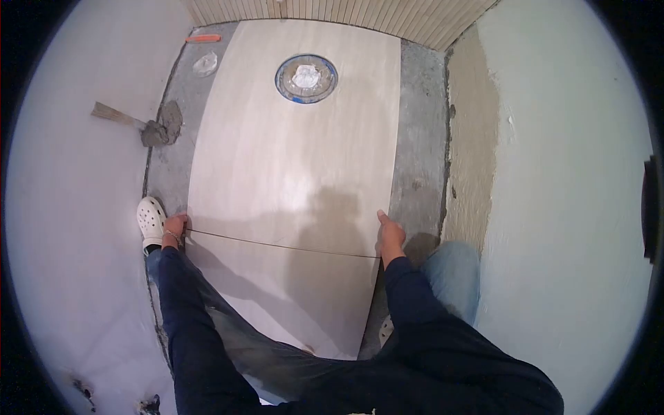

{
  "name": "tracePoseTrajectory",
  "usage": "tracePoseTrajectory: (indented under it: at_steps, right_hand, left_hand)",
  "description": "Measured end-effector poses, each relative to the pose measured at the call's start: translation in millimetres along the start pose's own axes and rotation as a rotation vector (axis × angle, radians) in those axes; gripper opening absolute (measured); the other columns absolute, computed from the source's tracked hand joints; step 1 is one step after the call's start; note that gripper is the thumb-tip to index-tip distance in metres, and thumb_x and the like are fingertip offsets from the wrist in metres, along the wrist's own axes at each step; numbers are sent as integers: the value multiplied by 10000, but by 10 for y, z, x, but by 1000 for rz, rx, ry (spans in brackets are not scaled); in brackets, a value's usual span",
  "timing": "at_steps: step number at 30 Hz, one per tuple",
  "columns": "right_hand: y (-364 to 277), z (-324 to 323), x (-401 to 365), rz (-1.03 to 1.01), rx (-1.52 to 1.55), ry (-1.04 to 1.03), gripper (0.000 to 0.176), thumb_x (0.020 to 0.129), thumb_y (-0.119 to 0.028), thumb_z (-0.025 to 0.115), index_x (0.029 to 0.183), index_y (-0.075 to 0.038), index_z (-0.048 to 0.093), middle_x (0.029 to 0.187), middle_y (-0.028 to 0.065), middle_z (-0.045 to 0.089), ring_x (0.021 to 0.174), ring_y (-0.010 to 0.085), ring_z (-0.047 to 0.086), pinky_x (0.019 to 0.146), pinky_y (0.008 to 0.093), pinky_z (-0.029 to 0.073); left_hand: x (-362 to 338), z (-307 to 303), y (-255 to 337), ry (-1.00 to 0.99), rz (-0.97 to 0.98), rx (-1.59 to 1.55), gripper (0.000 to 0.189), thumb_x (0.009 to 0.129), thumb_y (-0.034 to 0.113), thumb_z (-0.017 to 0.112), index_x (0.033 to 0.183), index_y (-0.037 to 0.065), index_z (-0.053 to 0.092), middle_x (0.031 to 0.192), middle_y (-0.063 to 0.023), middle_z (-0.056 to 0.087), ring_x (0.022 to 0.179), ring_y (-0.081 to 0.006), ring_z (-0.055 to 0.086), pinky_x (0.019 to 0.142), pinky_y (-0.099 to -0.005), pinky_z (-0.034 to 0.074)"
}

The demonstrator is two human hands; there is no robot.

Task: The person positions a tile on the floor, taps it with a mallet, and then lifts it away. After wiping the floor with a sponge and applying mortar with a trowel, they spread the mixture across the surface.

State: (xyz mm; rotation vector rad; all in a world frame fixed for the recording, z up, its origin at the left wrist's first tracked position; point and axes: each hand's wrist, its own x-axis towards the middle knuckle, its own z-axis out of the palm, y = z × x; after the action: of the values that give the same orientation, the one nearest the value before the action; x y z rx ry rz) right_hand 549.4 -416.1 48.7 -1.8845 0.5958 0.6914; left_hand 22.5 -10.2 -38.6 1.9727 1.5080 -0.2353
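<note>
A large pale floor tile lies ahead of me, with a round cutout in its far part. A second pale tile lies nearer, with a thin dark seam between the two. At the far tile's near left corner, my left hand is closed on the edge, its fingertips partly hidden. My right hand grips the opposite edge just beyond the seam, its thumb along the top and its other fingers mostly out of sight.
A trowel with a wooden handle rests by mortar at the left wall. An orange strip lies in the far left corner. The cutout holds crumpled white material. Slatted panelling closes the far end.
</note>
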Motion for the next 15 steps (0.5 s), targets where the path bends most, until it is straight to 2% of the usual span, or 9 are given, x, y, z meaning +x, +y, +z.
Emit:
tracePoseTrajectory:
  at_steps: [1, 3, 4, 7, 8, 9, 11, 15]
  right_hand:
    - [1, 15, -3, 0, -8, 38, 614, 730, -256, 781, 1143, 118, 525, 1188, 232, 554, 1101, 320, 517, 936, 382, 397]
    - [-43, -24, -16, 29, 5, -27, 641, 732, -244, 781, 1180, 116, 494, 1225, 217, 528, 1130, 311, 488, 966, 369, 366]
    - [-85, -46, -53, 62, 9, -85, 671, 735, -232, 780, 1216, 113, 464, 1262, 201, 503, 1160, 302, 460, 996, 357, 335]
    - [32, -20, 49, 28, 23, -79, 687, 721, -234, 791, 1218, 112, 466, 1235, 194, 524, 1142, 302, 478, 981, 353, 351]
    - [19, -34, 53, 31, 27, -92, 687, 721, -234, 791, 1218, 112, 466, 1235, 194, 524, 1142, 302, 478, 981, 353, 351]
    - [-56, -52, -28, 37, -21, -72, 689, 714, -223, 795, 1212, 121, 468, 1228, 199, 530, 1137, 301, 485, 974, 348, 359]
    - [-76, -57, -47, 46, -61, -72, 691, 706, -213, 799, 1206, 131, 469, 1221, 204, 536, 1133, 300, 492, 967, 343, 366]
    - [30, -73, 29, 1, 36, -76, 697, 692, -224, 803, 1189, 147, 484, 1178, 217, 571, 1087, 297, 541, 932, 331, 398]
  left_hand:
    - [-61, -58, 132, 9, 3, 4, 200, 816, 160, 503, 856, 132, 698, 902, -90, 686, 811, -271, 660, 700, -372, 519]
    - [-159, -102, 295, 38, 254, 701, 197, 818, 154, 510, 831, 137, 706, 939, -79, 682, 835, -273, 655, 744, -380, 521]
    - [-165, -85, 344, 64, 259, 704, 187, 804, 143, 523, 843, 127, 704, 938, -73, 682, 867, -271, 651, 754, -388, 524]
    - [-211, -117, 406, 24, 210, 765, 188, 799, 121, 523, 890, 103, 686, 940, -71, 679, 880, -257, 647, 743, -390, 525]
    - [-167, -144, 342, -56, 321, 855, 258, 782, 121, 529, 988, 59, 672, 1034, -125, 661, 961, -276, 629, 799, -379, 516]
    - [-251, -192, 422, -49, 311, 866, 258, 782, 121, 529, 988, 59, 672, 1034, -125, 661, 961, -276, 629, 799, -379, 516]
    - [-477, -149, 820, 290, -205, 51, 352, 779, 141, 529, 1089, 16, 641, 1137, -185, 622, 1042, -290, 604, 885, -358, 485]
    - [-1039, -549, 1810, 241, -175, -110, 476, 767, 178, 551, 1200, -20, 567, 1174, -211, 603, 1088, -287, 586, 952, -335, 441]
